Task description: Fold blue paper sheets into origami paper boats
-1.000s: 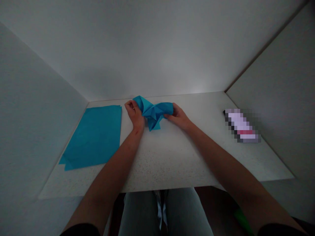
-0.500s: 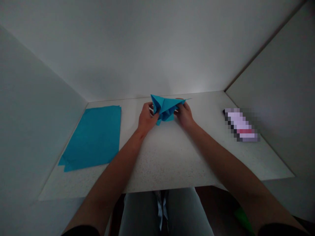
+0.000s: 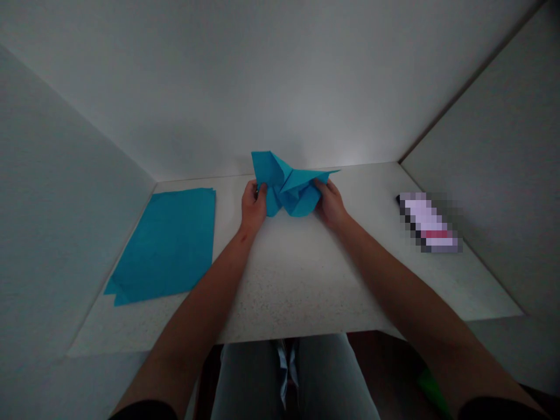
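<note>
Between my hands, above the back part of the white table, is a creased, partly unfolded sheet of blue paper (image 3: pixel 295 189). My left hand (image 3: pixel 254 204) is closed on its left side, thumb in front. On the right side my right hand (image 3: pixel 330 201) pinches the paper with the thumb on top; some of its fingers are hidden behind the sheet. The paper's upper left flap stands up, and a thin point sticks out to the right past my right hand.
A stack of flat blue paper sheets (image 3: pixel 170 245) lies on the table (image 3: pixel 289 291) at the left. A phone-like object, blurred by pixels (image 3: pixel 431 224), rests at the right. White walls (image 3: pixel 280 87) rise behind and on both sides.
The blue paper has opened out wider, its left flap spreading up and to the left. My left hand has shifted slightly left with it; my right hand has hardly moved.
</note>
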### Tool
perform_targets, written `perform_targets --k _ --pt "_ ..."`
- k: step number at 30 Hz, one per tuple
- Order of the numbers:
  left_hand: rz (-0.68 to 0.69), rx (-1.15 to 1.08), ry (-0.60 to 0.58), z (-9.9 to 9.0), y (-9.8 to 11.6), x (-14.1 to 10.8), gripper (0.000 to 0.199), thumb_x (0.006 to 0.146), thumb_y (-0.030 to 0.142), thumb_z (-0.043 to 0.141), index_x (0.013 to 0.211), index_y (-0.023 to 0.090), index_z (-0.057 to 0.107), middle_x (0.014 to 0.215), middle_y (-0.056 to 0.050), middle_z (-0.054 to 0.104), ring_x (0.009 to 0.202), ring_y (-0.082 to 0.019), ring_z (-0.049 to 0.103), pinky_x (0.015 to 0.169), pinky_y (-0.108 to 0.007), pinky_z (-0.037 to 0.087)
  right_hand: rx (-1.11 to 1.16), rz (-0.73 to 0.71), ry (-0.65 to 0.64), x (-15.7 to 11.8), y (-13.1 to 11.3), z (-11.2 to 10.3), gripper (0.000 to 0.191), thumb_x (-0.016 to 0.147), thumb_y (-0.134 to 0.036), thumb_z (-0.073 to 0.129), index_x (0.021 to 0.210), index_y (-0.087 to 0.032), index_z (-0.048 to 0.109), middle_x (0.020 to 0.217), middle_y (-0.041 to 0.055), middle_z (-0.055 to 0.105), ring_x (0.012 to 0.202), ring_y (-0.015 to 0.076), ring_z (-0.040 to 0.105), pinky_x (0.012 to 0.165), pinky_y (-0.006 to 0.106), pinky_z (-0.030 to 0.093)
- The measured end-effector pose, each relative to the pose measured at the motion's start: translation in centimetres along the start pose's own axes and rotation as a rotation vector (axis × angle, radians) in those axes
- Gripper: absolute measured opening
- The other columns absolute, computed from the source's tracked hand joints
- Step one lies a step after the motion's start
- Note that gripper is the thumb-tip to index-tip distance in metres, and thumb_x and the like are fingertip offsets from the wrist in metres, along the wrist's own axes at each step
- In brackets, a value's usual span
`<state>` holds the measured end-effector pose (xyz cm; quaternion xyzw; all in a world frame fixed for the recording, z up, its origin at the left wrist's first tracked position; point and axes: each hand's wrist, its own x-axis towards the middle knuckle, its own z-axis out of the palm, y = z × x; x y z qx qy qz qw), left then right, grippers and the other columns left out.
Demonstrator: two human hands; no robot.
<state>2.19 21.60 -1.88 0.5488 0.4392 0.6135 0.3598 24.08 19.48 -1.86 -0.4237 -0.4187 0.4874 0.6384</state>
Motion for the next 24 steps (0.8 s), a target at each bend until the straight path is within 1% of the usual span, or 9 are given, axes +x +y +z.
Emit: perform_targets --k 3,7,9,13,15,17,19,21,24 --pt "-0.009 -0.023 0.006 -0.2 -0.3 0.3 0.047 0.096 0.069 0.067 0.099 0.023 0.062 0.093 -0.005 0.069 0.087 -0.019 0.066 0.080 -0.032 0.053 0.075 0.078 -0.060 -0.5 -0.7 0.3 0.056 0.082 -0.068 0.083 0.120 -0.028 0.070 0.122 0.0080 0.081 0.115 0.0315 0.076 0.101 0.052 0.065" --pt "-0.014 -0.063 -0.056 -0.5 -0.8 0.5 0.047 0.096 0.070 0.067 0.102 0.024 0.062 0.086 -0.003 0.066 0.079 -0.018 0.063 0.072 -0.030 0.050 0.135 0.155 -0.134 -1.0 -1.5 0.7 0.057 0.083 -0.064 0.086 0.124 -0.028 0.072 0.127 0.0090 0.081 0.119 0.0334 0.077 0.105 0.056 0.065" --pt "0.010 -0.065 -0.042 -0.6 -0.8 0.6 0.047 0.097 0.071 0.066 0.101 0.024 0.062 0.084 -0.002 0.065 0.077 -0.018 0.061 0.071 -0.030 0.049 0.151 0.163 -0.155 -1.0 -1.6 0.7 0.057 0.083 -0.063 0.086 0.125 -0.028 0.072 0.128 0.0091 0.081 0.121 0.0333 0.076 0.107 0.056 0.064" --pt "0.031 -0.037 0.012 -0.7 -0.4 0.5 0.045 0.098 0.069 0.065 0.101 0.024 0.063 0.090 -0.004 0.068 0.082 -0.018 0.063 0.075 -0.030 0.052 0.158 0.172 -0.199 -1.0 -1.7 0.5 0.057 0.083 -0.065 0.085 0.124 -0.028 0.072 0.129 0.0087 0.081 0.123 0.0321 0.076 0.110 0.056 0.062" --pt "0.007 -0.027 -0.042 -0.6 -0.1 0.4 0.045 0.097 0.068 0.067 0.102 0.023 0.064 0.088 -0.004 0.068 0.080 -0.018 0.063 0.072 -0.029 0.051 0.163 0.214 -0.262 -1.3 -1.9 0.5 0.057 0.082 -0.066 0.086 0.123 -0.028 0.073 0.126 0.0079 0.082 0.120 0.0316 0.077 0.107 0.055 0.064" --pt "-0.020 -0.005 -0.139 -0.4 0.1 0.1 0.045 0.097 0.067 0.069 0.102 0.023 0.066 0.087 -0.004 0.068 0.076 -0.017 0.063 0.069 -0.029 0.051 0.161 0.265 -0.341 -1.7 -2.0 0.6 0.056 0.080 -0.065 0.088 0.120 -0.028 0.074 0.121 0.0076 0.083 0.115 0.0318 0.079 0.103 0.054 0.066" --pt "-0.021 0.030 -0.230 -0.3 0.4 -0.3 0.043 0.098 0.065 0.067 0.104 0.023 0.068 0.091 -0.005 0.072 0.077 -0.018 0.065 0.070 -0.031 0.052 0.155 0.303 -0.396 -2.0 -2.2 0.8 0.054 0.079 -0.064 0.089 0.116 -0.027 0.076 0.115 0.0075 0.084 0.110 0.0320 0.080 0.101 0.054 0.066" --pt "-0.002 0.067 -0.264 -0.3 0.6 -0.5 0.041 0.100 0.063 0.065 0.106 0.022 0.069 0.097 -0.006 0.075 0.082 -0.020 0.067 0.074 -0.033 0.053 0.168 0.314 -0.391 -2.1 -2.3 0.9 0.053 0.078 -0.062 0.091 0.114 -0.026 0.077 0.111 0.0064 0.084 0.106 0.0312 0.081 0.100 0.052 0.067" --pt "0.040 0.120 -0.207 -0.5 0.8 -0.3 0.039 0.103 0.060 0.061 0.107 0.022 0.069 0.102 -0.008 0.076 0.092 -0.022 0.068 0.083 -0.036 0.053 0.228 0.278 -0.264 -1.8 -2.4 0.9 0.055 0.073 -0.058 0.096 0.116 -0.028 0.077 0.108 0.0021 0.085 0.100 0.0281 0.081 0.101 0.048 0.067"
